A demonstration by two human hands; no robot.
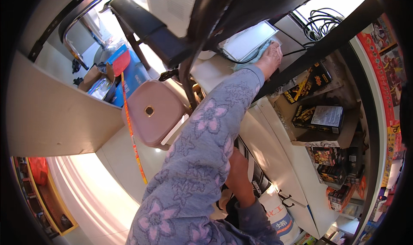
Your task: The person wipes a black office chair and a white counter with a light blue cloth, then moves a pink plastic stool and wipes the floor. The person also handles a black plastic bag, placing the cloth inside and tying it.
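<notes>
My left hand [272,58], at the end of the long flowered sleeve, grips a light blue cloth [247,62] at the edge of a white rectangular panel or box [246,40]. A black cable passes just below the panel. My right hand [238,174] is lower, partly behind the left sleeve. Its fingers are hidden, so what it holds or touches cannot be told. Beside it lies a black-and-white printed package [258,183], and below that stands a white sack with red and blue print [279,217].
A pink plastic stool [156,112] stands left of my arm, with a red dustpan [121,62] on a long orange handle beside it. Dark metal bars [322,42] cross the upper view. Shelves at right hold boxed goods [317,118]. Coiled black cable [319,27] lies at upper right.
</notes>
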